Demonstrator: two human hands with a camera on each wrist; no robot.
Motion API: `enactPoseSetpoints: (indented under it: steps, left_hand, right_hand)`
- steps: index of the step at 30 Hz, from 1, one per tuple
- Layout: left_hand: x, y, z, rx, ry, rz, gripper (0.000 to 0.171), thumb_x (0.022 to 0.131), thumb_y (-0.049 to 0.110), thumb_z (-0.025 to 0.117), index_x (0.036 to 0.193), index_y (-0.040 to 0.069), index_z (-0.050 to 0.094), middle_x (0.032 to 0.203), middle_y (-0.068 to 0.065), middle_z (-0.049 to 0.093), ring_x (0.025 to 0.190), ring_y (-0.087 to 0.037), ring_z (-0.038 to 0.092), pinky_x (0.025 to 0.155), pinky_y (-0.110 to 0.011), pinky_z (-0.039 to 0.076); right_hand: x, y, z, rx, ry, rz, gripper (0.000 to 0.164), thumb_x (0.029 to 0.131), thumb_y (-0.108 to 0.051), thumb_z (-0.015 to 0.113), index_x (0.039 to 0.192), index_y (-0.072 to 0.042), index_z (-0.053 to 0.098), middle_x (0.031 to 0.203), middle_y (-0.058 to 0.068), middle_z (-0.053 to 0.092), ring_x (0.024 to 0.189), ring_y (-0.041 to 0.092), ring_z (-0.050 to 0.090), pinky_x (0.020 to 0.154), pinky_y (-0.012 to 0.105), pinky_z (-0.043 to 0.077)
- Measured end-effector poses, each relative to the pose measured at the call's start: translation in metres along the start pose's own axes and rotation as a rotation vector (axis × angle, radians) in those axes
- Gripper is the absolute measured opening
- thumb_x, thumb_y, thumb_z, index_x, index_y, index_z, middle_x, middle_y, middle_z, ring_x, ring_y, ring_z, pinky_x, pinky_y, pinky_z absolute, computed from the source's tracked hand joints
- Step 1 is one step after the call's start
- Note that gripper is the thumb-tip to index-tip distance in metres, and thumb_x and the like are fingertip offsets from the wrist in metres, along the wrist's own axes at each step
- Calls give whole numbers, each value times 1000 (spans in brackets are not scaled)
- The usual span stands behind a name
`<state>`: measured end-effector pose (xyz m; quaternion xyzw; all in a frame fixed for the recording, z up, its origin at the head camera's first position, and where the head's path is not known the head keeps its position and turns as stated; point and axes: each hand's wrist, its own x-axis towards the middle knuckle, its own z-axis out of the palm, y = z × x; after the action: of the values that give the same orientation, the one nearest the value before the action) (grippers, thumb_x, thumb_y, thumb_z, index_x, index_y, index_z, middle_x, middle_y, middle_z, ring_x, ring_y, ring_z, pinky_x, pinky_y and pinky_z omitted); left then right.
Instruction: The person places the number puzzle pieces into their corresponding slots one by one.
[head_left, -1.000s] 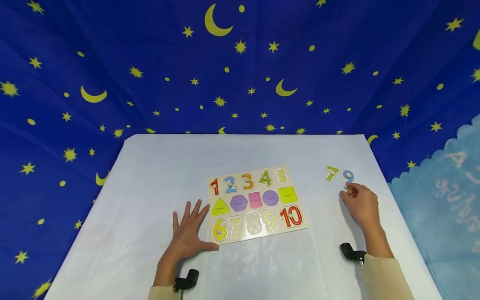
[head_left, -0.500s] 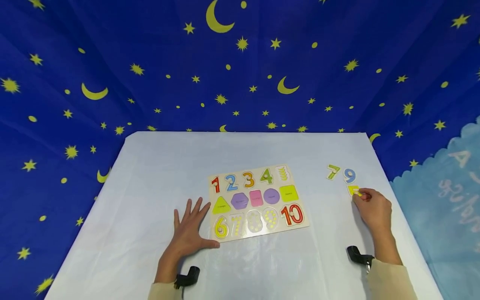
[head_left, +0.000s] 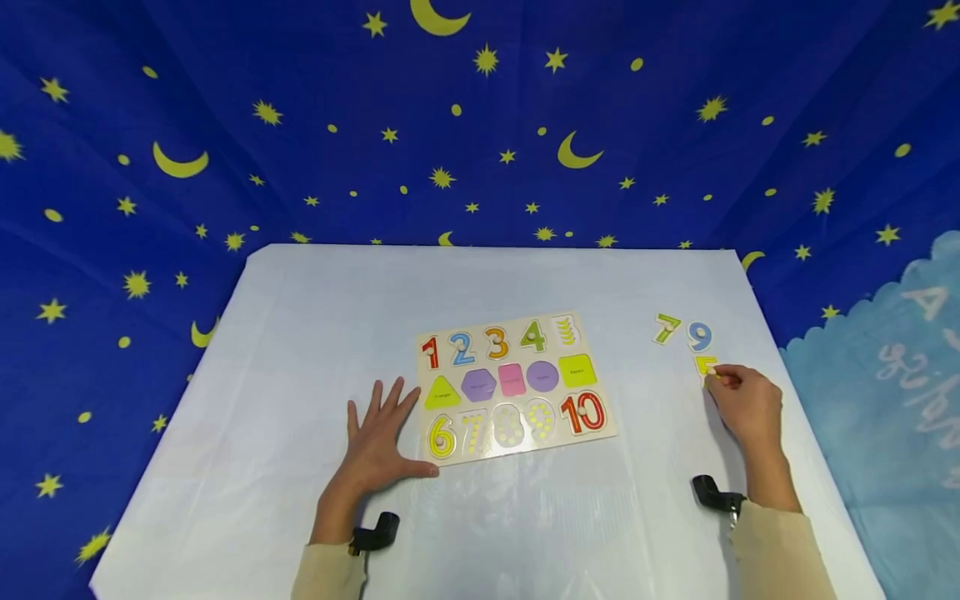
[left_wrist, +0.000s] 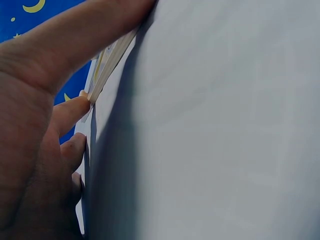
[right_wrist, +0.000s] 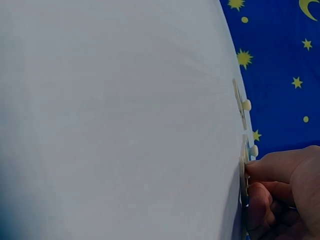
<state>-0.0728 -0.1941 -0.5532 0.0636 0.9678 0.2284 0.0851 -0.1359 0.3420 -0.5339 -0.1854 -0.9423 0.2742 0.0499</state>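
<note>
My right hand (head_left: 752, 408) pinches a yellow number 5 puzzle piece (head_left: 703, 364), its lower part hidden behind the fingers. Just beyond lie a green 7 piece (head_left: 666, 327) and a blue 9 piece (head_left: 701, 336); their knobs stand up in the right wrist view. At the middle of the table is a wooden number puzzle board (head_left: 495, 450). Pieces 1, 2, 3, 4, 6 and 10 sit in it, while the slots for 5, 7, 8 and 9 show bare printing. My left hand (head_left: 378, 442) lies with fingers spread, thumb and index finger touching the board's left edge.
A white-covered table (head_left: 330, 308) bears everything. Its far edge meets a dark blue star-and-moon cloth (head_left: 495, 108), and a light blue cloth with white lettering (head_left: 900, 400) hangs at the right. Black wrist cameras (head_left: 377, 533) are strapped to both wrists.
The right hand has shifted right, pinching the 5 piece, which now lies just below the 9. The left hand and board stay put; the head view has tilted slightly.
</note>
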Motion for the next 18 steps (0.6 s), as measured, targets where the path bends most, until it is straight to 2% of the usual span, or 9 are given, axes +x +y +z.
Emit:
enactPoseSetpoints:
  steps: [3,13,15,18]
  left_hand:
    - [1,0,0,5,-5,1,128,46,74,79,153,26,27,161,-1,10,145,-29,-9,107,-60,-15]
    - [-10,-4,-2,1,-3,-23,129,45,72,80,153,26,27,160,-1,11,145,-29,-8,107,-62,-13]
    - [-9,-3,-2,4,3,-18,129,45,73,80,153,25,28,160,-1,11,145,-29,-8,107,-62,-13]
    - [2,1,-2,4,11,6,128,46,75,78,153,26,28,160,-1,11,145,-29,-8,107,-61,-13]
  right_hand:
    - [0,0,0,2,9,-7,31,91,-18,61,112,4,66,89,16,62,81,30,53,65,36,37]
    - [-2,-1,10,4,-20,-9,31,92,-19,61,112,4,66,90,17,63,82,30,54,65,36,38]
    - [0,-1,8,1,-25,-5,33,92,-20,61,113,4,66,90,17,63,82,30,54,66,36,38]
    - [3,1,-1,-1,-22,16,35,92,-22,61,115,5,65,91,18,63,83,31,53,66,36,37]
